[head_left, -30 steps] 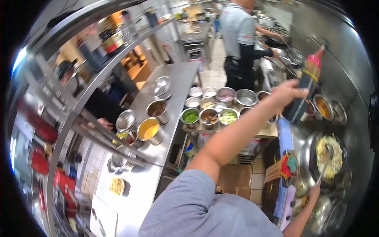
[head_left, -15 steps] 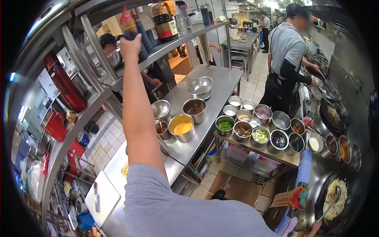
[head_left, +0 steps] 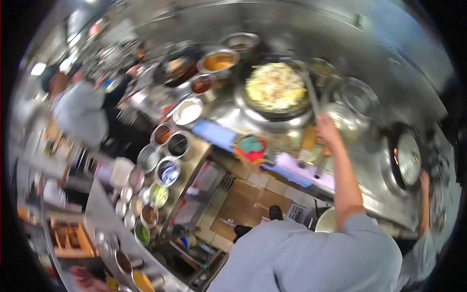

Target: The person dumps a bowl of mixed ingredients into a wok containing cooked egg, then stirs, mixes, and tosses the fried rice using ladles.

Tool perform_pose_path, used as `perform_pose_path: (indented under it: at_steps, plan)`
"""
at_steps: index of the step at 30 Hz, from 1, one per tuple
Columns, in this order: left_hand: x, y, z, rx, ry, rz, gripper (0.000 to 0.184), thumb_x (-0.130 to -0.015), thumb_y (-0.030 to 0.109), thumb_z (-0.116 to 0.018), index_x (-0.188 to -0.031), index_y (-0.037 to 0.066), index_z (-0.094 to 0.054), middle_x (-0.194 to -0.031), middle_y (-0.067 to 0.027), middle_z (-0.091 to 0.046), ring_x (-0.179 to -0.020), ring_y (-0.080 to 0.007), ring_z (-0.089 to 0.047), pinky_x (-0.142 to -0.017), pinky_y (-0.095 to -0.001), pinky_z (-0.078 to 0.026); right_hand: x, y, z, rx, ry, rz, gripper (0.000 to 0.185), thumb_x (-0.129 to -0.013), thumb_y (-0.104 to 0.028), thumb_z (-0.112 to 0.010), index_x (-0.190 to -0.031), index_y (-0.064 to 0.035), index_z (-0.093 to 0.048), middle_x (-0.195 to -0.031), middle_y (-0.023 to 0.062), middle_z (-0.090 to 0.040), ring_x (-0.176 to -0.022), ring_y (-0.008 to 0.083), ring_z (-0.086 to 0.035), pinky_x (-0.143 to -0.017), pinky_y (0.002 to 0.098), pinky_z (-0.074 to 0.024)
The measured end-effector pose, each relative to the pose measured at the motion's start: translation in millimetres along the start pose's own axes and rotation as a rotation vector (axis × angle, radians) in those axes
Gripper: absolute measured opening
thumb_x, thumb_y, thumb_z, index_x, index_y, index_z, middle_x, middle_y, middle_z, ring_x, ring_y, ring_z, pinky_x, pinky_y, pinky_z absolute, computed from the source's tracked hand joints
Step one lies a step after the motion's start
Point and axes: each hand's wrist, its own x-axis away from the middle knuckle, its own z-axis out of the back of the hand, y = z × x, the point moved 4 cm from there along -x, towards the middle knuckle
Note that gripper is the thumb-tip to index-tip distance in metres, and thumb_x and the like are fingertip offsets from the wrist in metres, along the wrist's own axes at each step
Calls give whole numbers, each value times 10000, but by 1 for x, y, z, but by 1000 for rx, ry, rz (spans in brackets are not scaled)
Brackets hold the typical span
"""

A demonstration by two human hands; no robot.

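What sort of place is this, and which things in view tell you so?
Probably a restaurant kitchen: a wok of food, grouped metal pots of ingredients, and a co-worker nearby.

Ladle (head_left: 313, 92): far end indistinct, blurred. Right hand (head_left: 327, 130): fingers too blurred to separate. Food (head_left: 275, 88): blurred, ingredients unreadable. Co-worker, left (head_left: 80, 113): smeared. Another person's hand, lower left (head_left: 87, 279): blurred. Pot of yellow contents (head_left: 135, 275): cut by the bottom edge.
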Motion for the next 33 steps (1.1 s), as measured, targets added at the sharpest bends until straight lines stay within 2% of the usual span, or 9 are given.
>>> perform_pose_path:
  at_steps: [2, 3, 4, 5, 7, 14, 19, 23, 33]
  plan:
    - [92, -145, -112, -192, 127, 317, 312, -941, 340, -584, -987, 36, -631, -942, -82, -635, -836, -190, -612, -742, -286, -496, 4, -3, -11, -186, 23, -34, 443, -1018, -317, -452, -1407, -111, -409, -698, 21, -523, -489, 108, -464, -419, 277, -398]
    - [171, -139, -252, -739, -342, -85, 337, -936, 325, -589, -1031, 3, -621, -948, -83, -633, -835, -181, -604, -726, -296, -483, 4, -4, -18, -218, 14, -47, 434, -1020, -308, -449, -1415, -133, -404, -688, 21, -515, -492, 109, -470, -423, 277, -404]
    - [187, -231, -268, -173, -314, 666, 328, -912, 270, -615, -1117, 14, -608, -1009, -99, -640, -830, -187, -597, -725, -305, -480, 2, -1, -25, -220, 25, -58, 434, -1020, -308, -449, -1415, -133, -404, -688, 21, -515, -492, 109, -470, -423, 277, -404]
    - [234, -282, -296, -761, -749, 193, 378, -879, 216, -638, -1224, 76, -569, -1112, -110, -633, -874, -188, -603, -744, -315, -481, -1, 6, -35, -380, -40, -94, 426, -1024, -296, -440, -1414, -129, -406, -685, 18, -515, -485, 107, -466, -427, 277, -410]
    - [308, -291, -416, -229, -683, 966, 549, -855, 135, -649, -1375, 133, -471, -1294, -90, -566, -1088, -185, -560, -864, -357, -464, 3, 10, -40, -543, -81, -124, 418, -1027, -285, -430, -1413, -125, -408, -683, 15, -514, -478, 104, -462, -431, 277, -417]
    - [372, -335, -667, -169, -1246, -344, 287, -891, 177, -621, -1163, 87, -619, -1168, -190, -601, -1096, -344, -572, -989, -434, -431, -64, -13, -68, -45, 228, 3, 283, -1020, -229, -397, -1224, -79, -525, -655, 62, -535, -472, 156, -500, -430, 322, -443]
    - [375, -383, -731, -438, -1567, -485, 261, -934, 326, -549, -997, 113, -686, -1008, -125, -673, -1000, -311, -615, -918, -440, -445, -127, -50, -167, -287, 48, -193, 242, -975, -204, -467, -1144, -41, -525, -681, 105, -590, -473, 210, -563, -416, 370, -461]
    - [375, -395, -741, -182, -1656, -667, 215, -912, 256, -554, -815, 93, -655, -828, -134, -682, -803, -323, -647, -778, -463, -469, -104, -23, -202, 1039, 64, 266, 367, -901, -154, -550, -1259, -86, -516, -837, 235, -664, -759, 335, -682, -650, 469, -540]
    - [379, -408, -748, -22, -1839, -405, 282, -958, 270, -517, -854, 70, -686, -816, -167, -673, -793, -370, -630, -744, -465, -480, 25, -8, -133, 755, 131, -73, 416, -989, -246, -441, -1380, -104, -444, -944, 205, -672, -886, 373, -663, -740, 496, -526]
